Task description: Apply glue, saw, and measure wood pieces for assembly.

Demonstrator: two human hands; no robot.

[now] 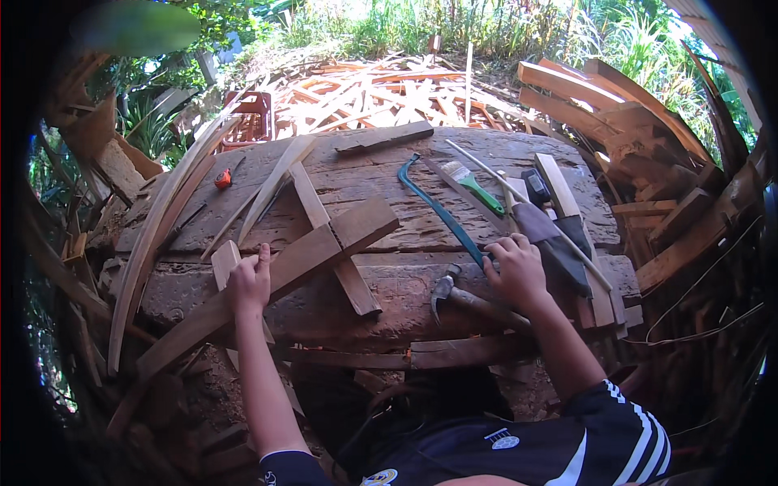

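Observation:
My left hand (pixel 250 283) presses down on a long wooden plank (pixel 308 259) that lies slanted across a rough wooden workbench (pixel 389 174). A shorter wood strip (pixel 332 239) crosses under that plank. My right hand (pixel 517 271) closes around the handle end of a teal hand saw (pixel 442 212) lying on the bench. A claw hammer (pixel 454 296) rests just below that hand, at the bench's front edge.
A green-handled paintbrush (pixel 474 185), a dark sheathed blade (pixel 555 243), a thin metal rod (pixel 519 202) and wood offcuts lie at the right. Thin curved slats (pixel 162 235) lean at the left. A red crate (pixel 247 117) and a heap of wood scraps (pixel 381 89) sit behind.

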